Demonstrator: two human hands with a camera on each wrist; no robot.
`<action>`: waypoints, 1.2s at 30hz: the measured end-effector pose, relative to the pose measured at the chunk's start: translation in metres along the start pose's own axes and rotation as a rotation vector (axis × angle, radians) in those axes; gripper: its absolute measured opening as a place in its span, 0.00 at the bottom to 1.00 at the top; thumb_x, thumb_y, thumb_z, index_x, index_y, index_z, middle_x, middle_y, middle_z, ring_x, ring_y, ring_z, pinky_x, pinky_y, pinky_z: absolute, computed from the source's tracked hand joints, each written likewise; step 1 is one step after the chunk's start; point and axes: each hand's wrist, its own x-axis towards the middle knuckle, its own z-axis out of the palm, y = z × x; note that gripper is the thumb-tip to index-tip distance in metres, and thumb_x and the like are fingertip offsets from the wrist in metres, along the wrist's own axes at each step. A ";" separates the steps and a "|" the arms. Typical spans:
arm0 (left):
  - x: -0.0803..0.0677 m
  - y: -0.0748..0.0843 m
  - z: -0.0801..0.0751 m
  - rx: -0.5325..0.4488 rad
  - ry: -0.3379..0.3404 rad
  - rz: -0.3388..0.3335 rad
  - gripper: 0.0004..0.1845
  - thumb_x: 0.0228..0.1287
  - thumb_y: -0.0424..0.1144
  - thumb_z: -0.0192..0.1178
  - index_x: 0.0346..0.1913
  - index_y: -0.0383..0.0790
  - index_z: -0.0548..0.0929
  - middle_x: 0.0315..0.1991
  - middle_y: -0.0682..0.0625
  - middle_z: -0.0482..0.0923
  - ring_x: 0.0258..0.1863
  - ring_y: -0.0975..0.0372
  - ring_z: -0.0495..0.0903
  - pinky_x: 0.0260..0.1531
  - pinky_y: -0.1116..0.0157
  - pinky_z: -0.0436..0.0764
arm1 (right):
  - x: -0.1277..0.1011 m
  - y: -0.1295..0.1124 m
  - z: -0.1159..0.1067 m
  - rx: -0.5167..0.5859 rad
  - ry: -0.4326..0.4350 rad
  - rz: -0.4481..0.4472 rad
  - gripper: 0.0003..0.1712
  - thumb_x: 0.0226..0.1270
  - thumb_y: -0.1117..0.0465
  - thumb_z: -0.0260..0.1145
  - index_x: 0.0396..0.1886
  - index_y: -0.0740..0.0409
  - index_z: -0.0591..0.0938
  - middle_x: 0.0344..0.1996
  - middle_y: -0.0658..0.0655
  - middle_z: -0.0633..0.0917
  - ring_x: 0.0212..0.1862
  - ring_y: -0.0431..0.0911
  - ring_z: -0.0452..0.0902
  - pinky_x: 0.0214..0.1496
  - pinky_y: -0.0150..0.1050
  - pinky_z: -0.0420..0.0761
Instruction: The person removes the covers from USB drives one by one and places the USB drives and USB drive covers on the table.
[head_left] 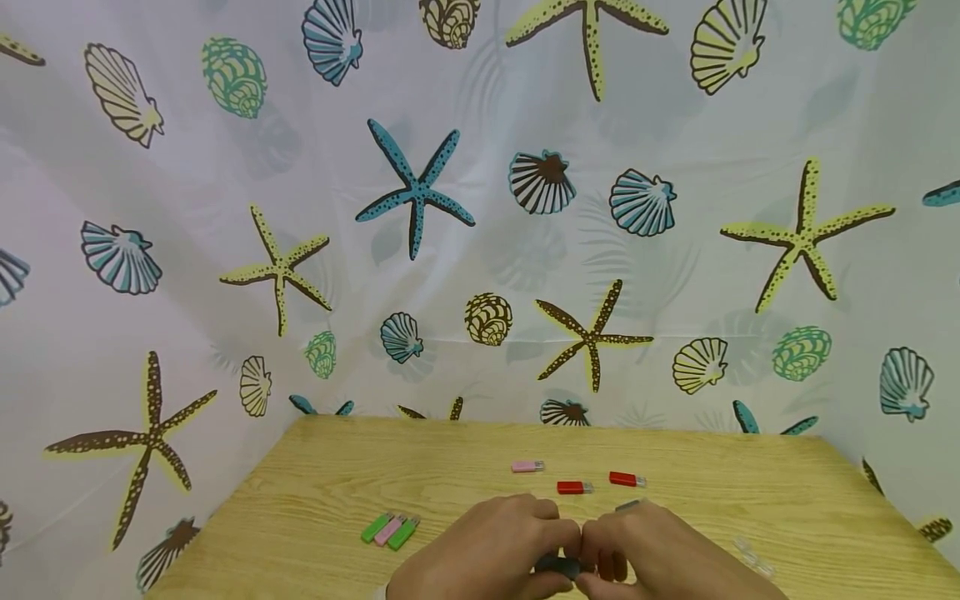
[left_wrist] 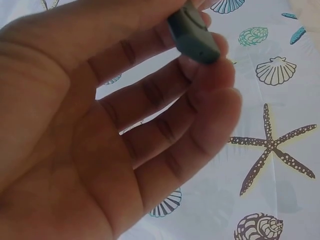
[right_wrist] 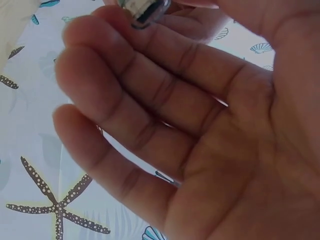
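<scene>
Close together at the bottom middle of the head view, my two hands meet around a dark grey USB flash drive [head_left: 558, 567]. My left hand [head_left: 483, 550] pinches the drive's dark body [left_wrist: 196, 39] between thumb and fingers. At the other end, the fingertips of my right hand [head_left: 652, 554] hold the clear cap [right_wrist: 145, 11], with the metal plug showing inside it. The other fingers of both hands are bent loosely. Just beyond my right hand lies another grey drive [head_left: 628, 505], partly hidden by it.
On the wooden table [head_left: 420, 467] a pink drive [head_left: 527, 467], a red drive [head_left: 573, 487] and a second red drive [head_left: 626, 479] lie farther back. Two green drives flank a pink drive [head_left: 390, 530] at left. Clear caps [head_left: 753, 557] lie at right. A patterned curtain [head_left: 480, 250] surrounds the table.
</scene>
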 end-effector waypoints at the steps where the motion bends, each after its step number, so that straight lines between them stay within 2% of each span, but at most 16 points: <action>1: 0.000 0.000 0.000 -0.001 0.000 0.001 0.07 0.62 0.45 0.65 0.41 0.51 0.83 0.31 0.66 0.76 0.30 0.78 0.70 0.33 0.79 0.71 | 0.000 0.000 0.000 -0.004 0.003 -0.009 0.08 0.71 0.57 0.60 0.31 0.44 0.81 0.23 0.32 0.76 0.26 0.27 0.71 0.26 0.29 0.73; 11: -0.002 0.001 -0.001 -0.016 0.015 -0.012 0.08 0.61 0.45 0.65 0.43 0.52 0.83 0.31 0.65 0.74 0.31 0.77 0.69 0.34 0.77 0.72 | 0.000 0.002 0.001 -0.018 0.019 -0.040 0.07 0.71 0.57 0.60 0.32 0.43 0.81 0.25 0.32 0.77 0.28 0.28 0.71 0.28 0.29 0.73; 22: -0.002 0.000 -0.001 -0.014 0.011 0.008 0.07 0.61 0.44 0.66 0.42 0.51 0.83 0.30 0.65 0.75 0.30 0.78 0.69 0.33 0.78 0.71 | 0.000 0.001 0.002 -0.035 0.031 -0.056 0.08 0.71 0.58 0.59 0.30 0.43 0.80 0.24 0.32 0.75 0.27 0.27 0.70 0.27 0.28 0.73; 29: -0.003 -0.001 -0.001 -0.014 0.004 0.024 0.06 0.62 0.44 0.65 0.40 0.50 0.83 0.30 0.65 0.76 0.29 0.78 0.69 0.32 0.79 0.70 | 0.000 0.000 0.003 -0.004 0.018 -0.025 0.09 0.71 0.56 0.59 0.29 0.43 0.80 0.22 0.32 0.75 0.26 0.27 0.70 0.26 0.30 0.73; 36: -0.004 0.000 -0.002 -0.013 0.035 0.022 0.07 0.61 0.44 0.66 0.42 0.51 0.83 0.31 0.65 0.75 0.31 0.78 0.69 0.34 0.79 0.70 | 0.000 0.002 0.002 -0.024 0.042 -0.090 0.08 0.71 0.59 0.59 0.31 0.43 0.80 0.26 0.33 0.77 0.28 0.27 0.71 0.29 0.28 0.74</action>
